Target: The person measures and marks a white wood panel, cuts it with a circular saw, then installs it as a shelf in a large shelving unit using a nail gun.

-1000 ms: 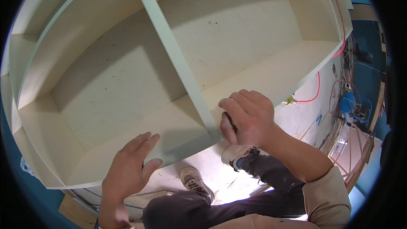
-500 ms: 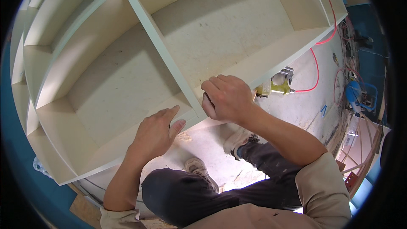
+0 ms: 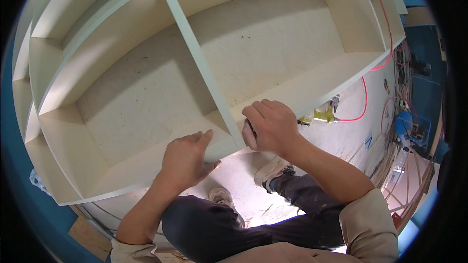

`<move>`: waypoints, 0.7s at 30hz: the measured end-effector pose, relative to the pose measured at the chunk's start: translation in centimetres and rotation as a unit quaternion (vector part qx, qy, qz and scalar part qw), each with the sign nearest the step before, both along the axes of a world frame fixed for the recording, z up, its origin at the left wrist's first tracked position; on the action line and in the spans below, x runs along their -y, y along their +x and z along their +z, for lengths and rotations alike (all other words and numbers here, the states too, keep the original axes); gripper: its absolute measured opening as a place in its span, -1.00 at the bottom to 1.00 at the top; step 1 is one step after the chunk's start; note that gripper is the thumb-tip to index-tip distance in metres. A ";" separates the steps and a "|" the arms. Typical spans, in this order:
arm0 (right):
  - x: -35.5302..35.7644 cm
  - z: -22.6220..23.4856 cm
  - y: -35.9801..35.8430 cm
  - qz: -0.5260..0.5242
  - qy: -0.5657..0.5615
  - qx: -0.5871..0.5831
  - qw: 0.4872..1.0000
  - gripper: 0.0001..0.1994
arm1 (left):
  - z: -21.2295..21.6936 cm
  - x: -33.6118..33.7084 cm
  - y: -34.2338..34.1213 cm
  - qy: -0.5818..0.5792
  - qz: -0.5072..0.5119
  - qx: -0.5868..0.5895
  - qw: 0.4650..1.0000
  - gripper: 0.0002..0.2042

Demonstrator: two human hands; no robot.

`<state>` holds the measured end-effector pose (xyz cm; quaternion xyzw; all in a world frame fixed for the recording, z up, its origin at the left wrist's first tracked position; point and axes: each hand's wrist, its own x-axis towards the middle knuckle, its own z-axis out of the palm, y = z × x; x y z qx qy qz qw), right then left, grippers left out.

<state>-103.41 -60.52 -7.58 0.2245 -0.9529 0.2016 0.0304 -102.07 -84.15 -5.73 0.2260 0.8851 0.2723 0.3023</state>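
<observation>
A large pale cabinet frame (image 3: pixel 197 63) with open compartments lies in front of me. A narrow divider runs across it to the near edge. My left hand (image 3: pixel 184 161) holds the near board (image 3: pixel 222 149) just left of the divider, fingers over the top and thumb at the outer side. To the right of the divider, my right hand (image 3: pixel 273 129) is closed at the same edge. Something small and dark shows among its fingers, but I cannot make out what it is. The right palm is hidden.
A yellow-green nail gun (image 3: pixel 322 115) lies on the floor beyond the near board. Its red hose (image 3: pixel 365 100) loops up over the cabinet's right end. A blue tool (image 3: pixel 403 122) and tangled hoses lie farther right. My shoes (image 3: pixel 271 171) are below the cabinet edge.
The cabinet and nail gun appear slightly lower in view, and both hands with them. My left thumb has moved from the board's face to below its edge. The right hand stays closed beside the divider.
</observation>
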 end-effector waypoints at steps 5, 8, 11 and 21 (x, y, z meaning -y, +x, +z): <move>0.2 0.3 -0.1 0.003 0.005 0.012 1.000 -0.86 | -0.7 0.3 0.3 0.006 0.009 -0.021 1.000 -0.45; 0.5 1.0 -0.6 -0.020 0.002 0.119 0.993 -0.82 | -0.5 0.6 0.1 -0.015 -0.013 0.013 1.000 -0.40; -1.1 -0.8 -3.1 0.051 -0.129 0.373 0.917 -0.61 | -1.3 1.1 0.4 0.007 -0.020 -0.007 1.000 -0.36; 2.2 0.4 -6.5 -0.075 -0.171 0.710 0.679 -0.24 | -1.1 1.2 0.0 0.005 -0.057 -0.029 0.998 -0.48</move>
